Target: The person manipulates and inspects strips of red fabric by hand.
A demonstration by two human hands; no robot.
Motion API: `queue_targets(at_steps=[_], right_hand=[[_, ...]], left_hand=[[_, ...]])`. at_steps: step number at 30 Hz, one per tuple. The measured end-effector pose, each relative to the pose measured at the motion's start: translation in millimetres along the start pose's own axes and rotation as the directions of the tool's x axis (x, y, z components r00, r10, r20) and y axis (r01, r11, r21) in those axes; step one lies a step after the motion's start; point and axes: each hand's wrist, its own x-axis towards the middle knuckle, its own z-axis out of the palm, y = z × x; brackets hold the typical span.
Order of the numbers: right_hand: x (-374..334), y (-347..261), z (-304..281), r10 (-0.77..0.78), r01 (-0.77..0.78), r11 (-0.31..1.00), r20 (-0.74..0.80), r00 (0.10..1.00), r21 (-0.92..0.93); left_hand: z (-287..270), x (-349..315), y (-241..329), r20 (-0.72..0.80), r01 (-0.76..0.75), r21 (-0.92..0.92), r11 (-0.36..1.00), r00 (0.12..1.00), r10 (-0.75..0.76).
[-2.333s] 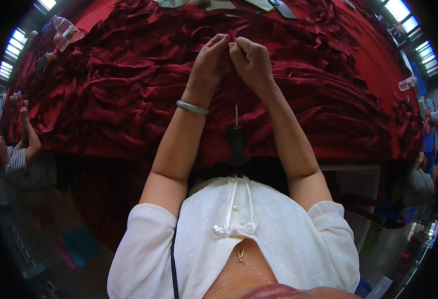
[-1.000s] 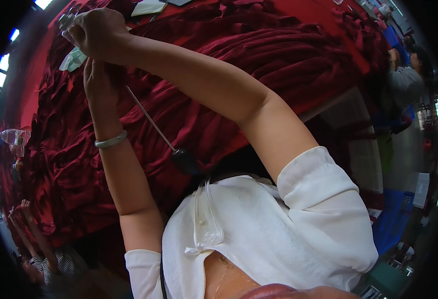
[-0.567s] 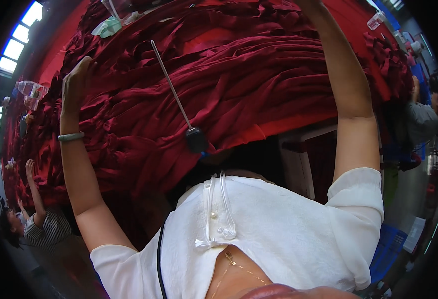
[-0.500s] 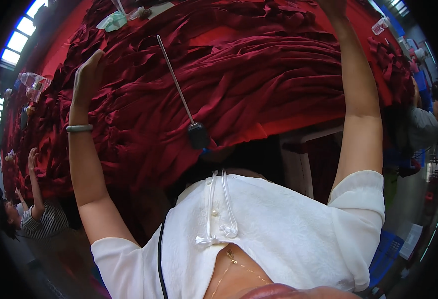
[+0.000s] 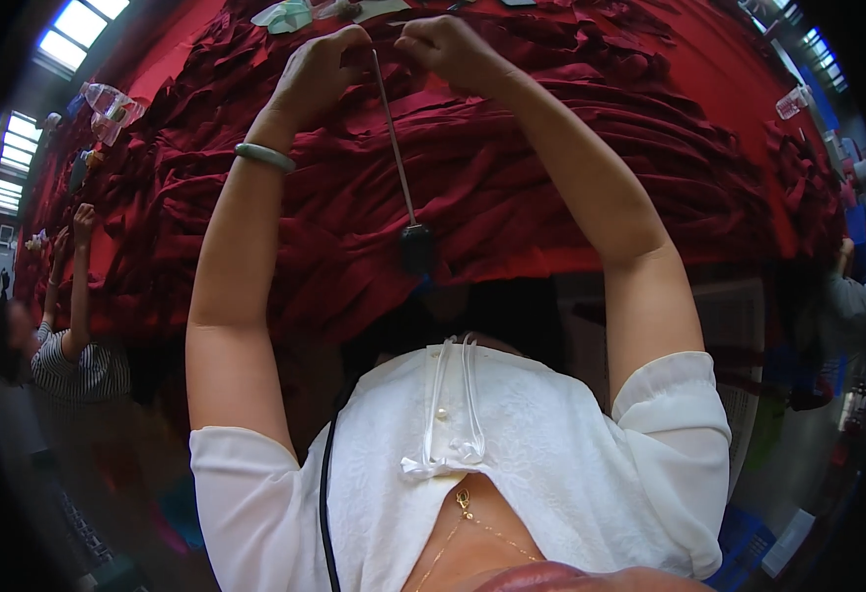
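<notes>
1. Head view: the left hand (image 5: pixel 317 71) and right hand (image 5: pixel 453 49) meet at the far side of the heaped dark red cloth (image 5: pixel 512 187), both with fingers closed, pinching a fold of it between them so it stays taut
2. A thin cord (image 5: pixel 394 138) runs from between the hands down to a small black pendant (image 5: pixel 416 247) hanging above the cloth
3. The cloth covers the counter (image 5: pixel 739 69), piled in ridges; a pale bangle (image 5: pixel 265 156) sits on the left wrist
4. At the left, another person's arms (image 5: pixel 68 276) reach up to the same pile

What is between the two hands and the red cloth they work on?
Nothing visible. The left hand and the right hand both rest directly on the red cloth, close together. A thin cord hangs down between them, ending in a small dark piece.
</notes>
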Motion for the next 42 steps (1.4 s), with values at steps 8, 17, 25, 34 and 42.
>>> queue_targets(at_steps=[8, 17, 25, 34, 42], right_hand=[[-62, 66, -202, -0.277, -0.406, 0.41, -0.535, 0.798, -0.817], [-131, 167, -283, 0.194, -0.834, -0.071, -0.827, 0.527, -0.548], [14, 31, 12, -0.301, 0.312, 0.911, -0.084, 0.95, 0.268], [19, 45, -49, 0.081, -0.084, 0.996, -0.1, 0.992, -0.022], [8, 20, 14, -0.009, -0.072, 0.893, 0.177, 0.984, 0.445]], left_hand=[[-9, -22, -29, 0.124, 0.194, -0.419, 0.887, 0.98, -0.156], [-20, -57, -31, 0.044, 0.177, -0.675, 0.716, 0.979, -0.201], [12, -20, -8, 0.137, 0.251, -0.664, 0.704, 0.967, -0.215], [12, -30, -35, 0.086, 0.244, -0.777, 0.581, 0.954, -0.287], [29, -13, -19, 0.089, 0.205, -0.726, 0.656, 0.975, -0.206]])
